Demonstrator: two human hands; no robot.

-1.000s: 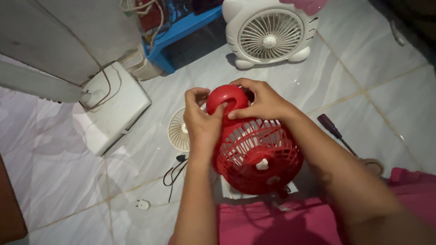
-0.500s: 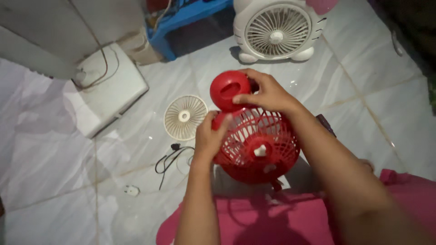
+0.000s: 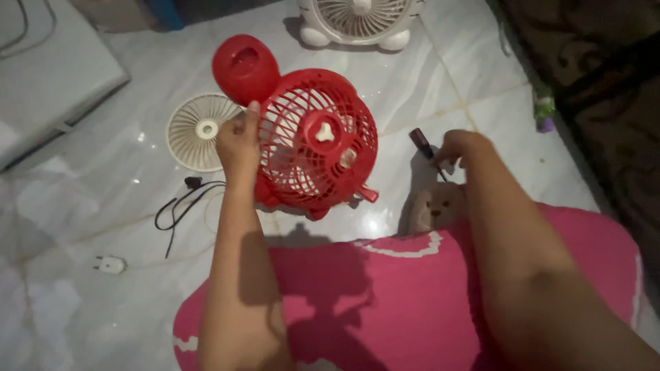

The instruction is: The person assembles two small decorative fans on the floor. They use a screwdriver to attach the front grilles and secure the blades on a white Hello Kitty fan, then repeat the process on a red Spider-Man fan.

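A small red fan (image 3: 313, 141) with a grille cage and a round red ear-like knob at its upper left is held above the tiled floor. My left hand (image 3: 238, 143) grips its left rim. My right hand (image 3: 459, 145) is down at the floor on the right, its fingers closing around a screwdriver (image 3: 423, 145) with a dark handle. A loose cream fan grille (image 3: 199, 130) lies flat on the floor just left of the red fan.
A white fan (image 3: 359, 20) stands at the top. A white box (image 3: 48, 75) lies at upper left. A black cord (image 3: 182, 203) and a white plug (image 3: 110, 264) lie on the tiles. My pink clothing (image 3: 385, 302) fills the bottom; a dark patterned rug (image 3: 598, 82) lies right.
My right hand left the red knob and dropped right to the screwdriver. The left hand now holds the fan alone. The view tilted down and right.
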